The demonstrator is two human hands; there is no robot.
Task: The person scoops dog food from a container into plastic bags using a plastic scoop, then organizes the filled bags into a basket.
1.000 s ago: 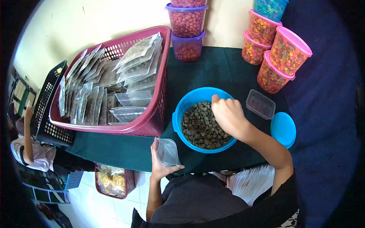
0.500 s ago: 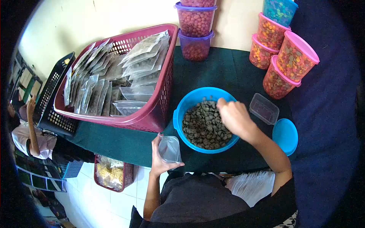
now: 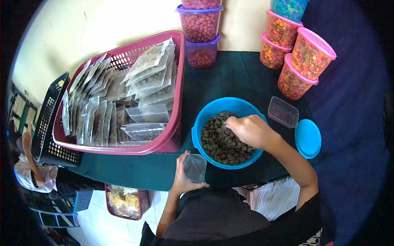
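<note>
My left hand (image 3: 181,179) grips a clear plastic bag (image 3: 195,168) by its edges, thumb and fingers spread so that its mouth gapes. The bag sits just left of a blue round tub (image 3: 221,105). Many small, dark grey-green, disc-like pieces (image 3: 219,143) fill the tub's lower part. Over them my right hand (image 3: 251,130) is closed, its fingertips at the pieces. A small greyish, see-through bit shows at those fingertips; what it is I cannot make out.
A maroon basket (image 3: 178,102) of filled bags stands left, a black basket (image 3: 65,152) beyond it. A clear box (image 3: 283,112) and blue lid (image 3: 308,138) lie right. Lidded tubs (image 3: 296,84) are stacked behind. Another person (image 3: 39,174) is far left.
My right hand has lowered into the tub's contents, closer to the middle. The bag is still in my left hand. The whole view has shifted somewhat.
</note>
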